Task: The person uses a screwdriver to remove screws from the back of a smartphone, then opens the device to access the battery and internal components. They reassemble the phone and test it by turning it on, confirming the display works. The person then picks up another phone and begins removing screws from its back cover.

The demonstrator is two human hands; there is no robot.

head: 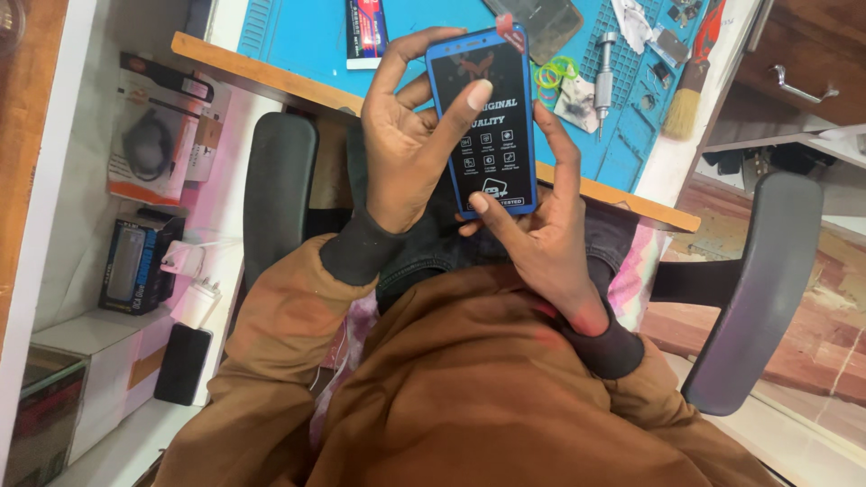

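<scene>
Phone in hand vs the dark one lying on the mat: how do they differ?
The blue phone is held upright in both hands, left hand and right hand; the dark phone lies flat on the blue mat, untouched. The blue phone's screen carries a printed film with a red tab; the dark phone's face looks bare. Both are slab-shaped.

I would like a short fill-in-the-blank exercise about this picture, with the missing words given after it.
1. Both hands hold a phone with a ____ frame.
2. The left hand presses its ____ on the phone's screen.
3. The work mat on the desk is ____.
4. Right of the screwdriver lies a ____ with pale bristles.

Missing words: blue; thumb; blue; brush
</scene>
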